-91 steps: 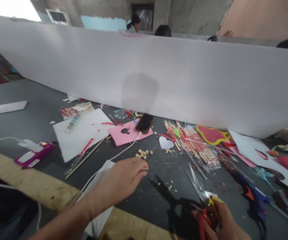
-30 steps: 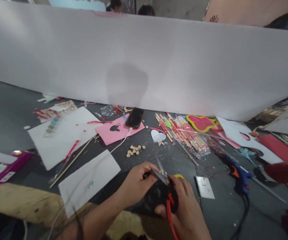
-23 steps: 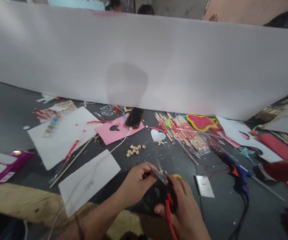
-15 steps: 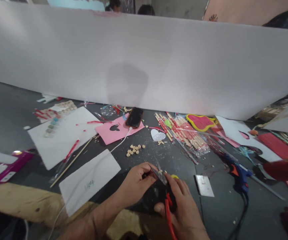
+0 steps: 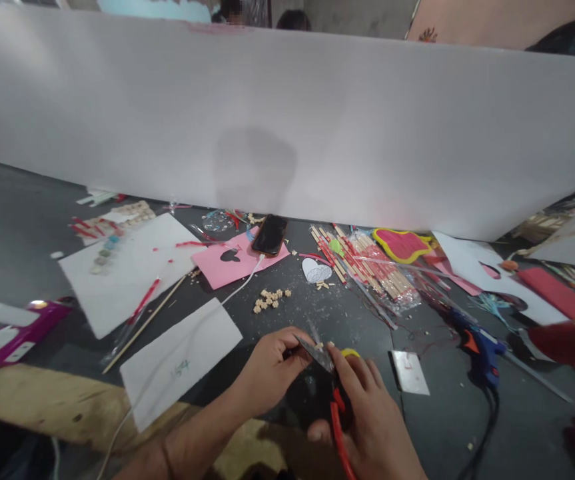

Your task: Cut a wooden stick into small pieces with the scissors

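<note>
My right hand point(image 5: 367, 407) is closed around a red-handled cutting tool point(image 5: 338, 427). The tool's grey metal blade point(image 5: 317, 353) points up and left, and small pale bits show beside my right index fingertip at the blade. My left hand point(image 5: 272, 367) is pinched close to the blade's tip; whatever its fingers hold is hidden. Part of a yellow ring point(image 5: 350, 352) shows behind my right fingers. Just beyond my hands lies a cluster of small light wooden pieces point(image 5: 270, 300), with a white paper heart point(image 5: 316, 271) farther back.
A white card point(image 5: 182, 363) lies left, and a phone point(image 5: 270, 235) with its cable rests on pink paper point(image 5: 217, 263). Bundled sticks point(image 5: 377, 267) lie behind. A blue glue gun point(image 5: 484, 353) and a small white plate point(image 5: 410, 372) are right. A white board point(image 5: 267, 113) stands across the back.
The view has shifted very slightly. My right fingers have moved a little at the blade, and more of the yellow ring shows. Both hands keep nearly the same pose.
</note>
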`<state>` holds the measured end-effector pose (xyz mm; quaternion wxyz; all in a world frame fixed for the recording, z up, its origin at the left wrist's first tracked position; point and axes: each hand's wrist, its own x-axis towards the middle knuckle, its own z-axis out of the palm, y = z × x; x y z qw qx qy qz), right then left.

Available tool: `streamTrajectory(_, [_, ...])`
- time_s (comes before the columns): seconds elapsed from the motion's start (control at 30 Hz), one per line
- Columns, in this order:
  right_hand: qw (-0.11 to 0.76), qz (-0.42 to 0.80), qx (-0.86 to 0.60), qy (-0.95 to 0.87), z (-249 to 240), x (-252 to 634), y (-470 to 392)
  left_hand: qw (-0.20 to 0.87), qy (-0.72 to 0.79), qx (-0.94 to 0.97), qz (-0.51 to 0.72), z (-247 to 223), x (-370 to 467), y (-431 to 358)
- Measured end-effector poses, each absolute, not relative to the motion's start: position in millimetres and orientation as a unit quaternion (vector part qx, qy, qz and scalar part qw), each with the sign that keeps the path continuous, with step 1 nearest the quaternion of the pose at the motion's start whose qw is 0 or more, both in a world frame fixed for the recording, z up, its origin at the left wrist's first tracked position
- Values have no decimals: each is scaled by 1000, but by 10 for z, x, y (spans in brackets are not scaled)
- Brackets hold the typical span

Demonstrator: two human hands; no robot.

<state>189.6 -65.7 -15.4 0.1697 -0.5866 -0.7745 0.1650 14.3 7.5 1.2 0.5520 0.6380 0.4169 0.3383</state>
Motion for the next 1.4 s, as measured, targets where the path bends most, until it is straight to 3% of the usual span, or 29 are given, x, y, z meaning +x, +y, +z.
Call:
streamTrajectory(0.63, [206,97,-586,-778,-341,1891,-610,500,440,666,335,-1,180,39])
streamTrajectory(0.97, [218,156,-597,-756,-186,1840,-635,473,457,659,364,15,197,31])
streamTrajectory(1.4, [221,121,-590,-767,-274,1832,-677,598,434,590,326,15,164,49])
